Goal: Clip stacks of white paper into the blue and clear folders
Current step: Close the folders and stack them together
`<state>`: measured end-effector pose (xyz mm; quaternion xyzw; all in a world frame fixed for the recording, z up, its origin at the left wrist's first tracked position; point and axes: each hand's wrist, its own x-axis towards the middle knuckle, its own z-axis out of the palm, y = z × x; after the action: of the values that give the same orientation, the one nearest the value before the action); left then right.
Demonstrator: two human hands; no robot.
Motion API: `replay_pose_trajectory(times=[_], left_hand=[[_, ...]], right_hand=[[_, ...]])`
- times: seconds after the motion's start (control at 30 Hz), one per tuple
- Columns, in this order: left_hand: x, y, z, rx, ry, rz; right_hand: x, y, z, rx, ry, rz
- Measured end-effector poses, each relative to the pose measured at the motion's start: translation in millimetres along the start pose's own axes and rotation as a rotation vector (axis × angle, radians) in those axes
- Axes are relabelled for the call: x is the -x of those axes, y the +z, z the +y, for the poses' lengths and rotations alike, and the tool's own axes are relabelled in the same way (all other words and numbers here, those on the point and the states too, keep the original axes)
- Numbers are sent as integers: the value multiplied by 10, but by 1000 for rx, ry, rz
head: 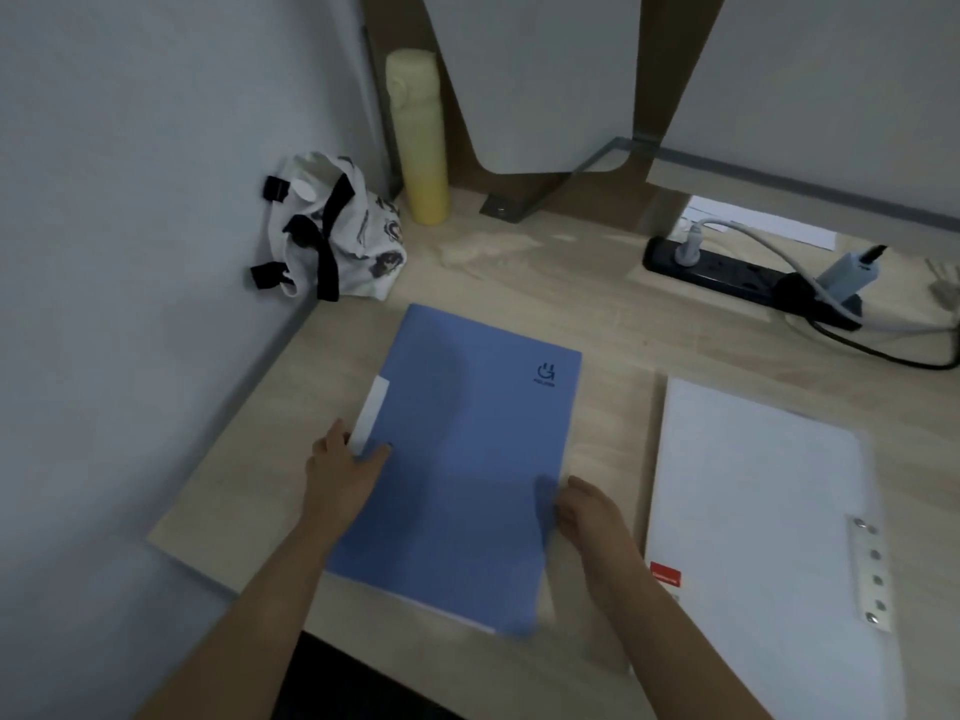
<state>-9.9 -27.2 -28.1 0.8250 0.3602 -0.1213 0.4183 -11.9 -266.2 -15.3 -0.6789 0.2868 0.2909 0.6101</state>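
A blue folder lies closed on the wooden desk, with white paper showing along its near edge and a white label on its spine. My left hand rests flat on the folder's left edge by the label. My right hand grips the folder's right edge, where the cover looks slightly lifted and blurred. To the right lies the clear folder over white paper, with a metal clip strip at its right edge and a red sticker at its near left corner.
A yellow bottle and a black-and-white cloth bag stand in the back left corner by the wall. A black power strip with plugs and cables lies at the back right. A chair base stands behind the desk.
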Motion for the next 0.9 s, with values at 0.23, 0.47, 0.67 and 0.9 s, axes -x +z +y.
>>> replay_pose_trajectory(times=[0.23,0.47,0.67,0.9], left_hand=[[-214,-138,-22,42,-101,-141],[123,-146,28,253,-11,-128],[631,-34,299,423,68,-84],[1126,653,838,446,172,-155]], right_hand=[[-110,37,-82,-72,124,52],[120,-1,-131,-101,-6,13],[332,-397,-322,-122,-122,31],[537,-1365,-252,-111,-218,220]])
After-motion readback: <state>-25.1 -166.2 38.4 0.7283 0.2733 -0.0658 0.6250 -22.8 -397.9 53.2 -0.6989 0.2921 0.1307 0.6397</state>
